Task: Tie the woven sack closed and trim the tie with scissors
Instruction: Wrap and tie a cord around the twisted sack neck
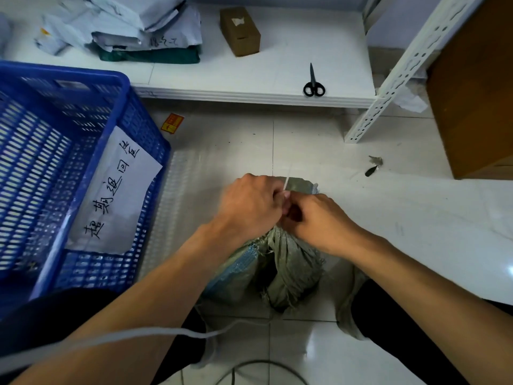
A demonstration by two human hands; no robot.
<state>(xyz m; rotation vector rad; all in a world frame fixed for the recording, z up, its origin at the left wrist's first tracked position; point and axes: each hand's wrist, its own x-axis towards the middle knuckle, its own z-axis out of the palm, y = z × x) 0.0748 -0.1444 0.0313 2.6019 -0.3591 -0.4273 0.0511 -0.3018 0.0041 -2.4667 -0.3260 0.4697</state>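
Note:
A grey-green woven sack (288,265) stands on the floor between my knees, its neck bunched together. Both hands meet at the gathered neck. My left hand (249,204) and my right hand (319,218) pinch a thin white tie (287,182) whose free end sticks up from between the fingers. How the tie wraps the neck is hidden by the fingers. Black scissors (313,81) lie shut on the low white shelf beyond the sack, out of both hands' reach.
A blue plastic crate (69,173) with a handwritten paper label stands at the left. A brown cardboard box (240,30) and a pile of papers (125,26) sit on the white shelf. A white perforated post (394,76) and a large carton (477,87) stand at the right. A white cord (138,336) crosses the foreground.

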